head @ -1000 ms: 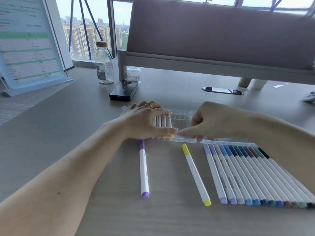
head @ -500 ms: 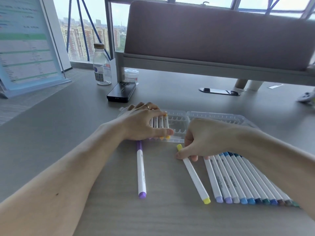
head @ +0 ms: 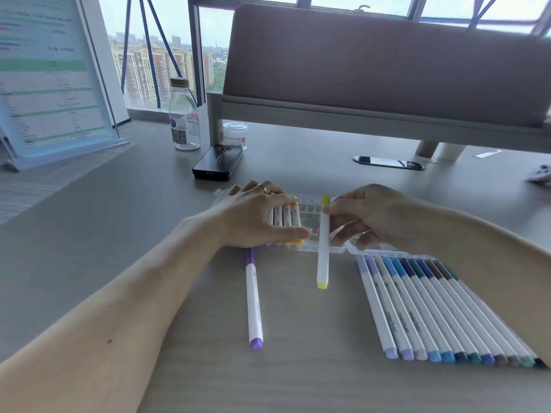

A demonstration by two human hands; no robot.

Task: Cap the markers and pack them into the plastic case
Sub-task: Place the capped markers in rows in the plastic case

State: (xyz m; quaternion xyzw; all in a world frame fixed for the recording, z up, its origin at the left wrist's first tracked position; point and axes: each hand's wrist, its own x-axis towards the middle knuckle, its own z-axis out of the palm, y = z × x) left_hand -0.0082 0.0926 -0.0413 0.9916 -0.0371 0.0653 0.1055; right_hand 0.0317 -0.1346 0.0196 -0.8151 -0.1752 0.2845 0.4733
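1. The right hand (head: 369,216) has lifted the yellow marker (head: 323,239) off the table; half a second ago it was only pinching it where it lay. Fingers now close around the barrel, holding it above the plastic case (head: 310,225)
2. The left hand (head: 256,216) stays pressed flat on the markers already packed in the case, steadying them
3. The next free slot is likely the target
4. The purple marker (head: 254,299) and the marker row (head: 441,311) wait on the table (head: 119,234), capped
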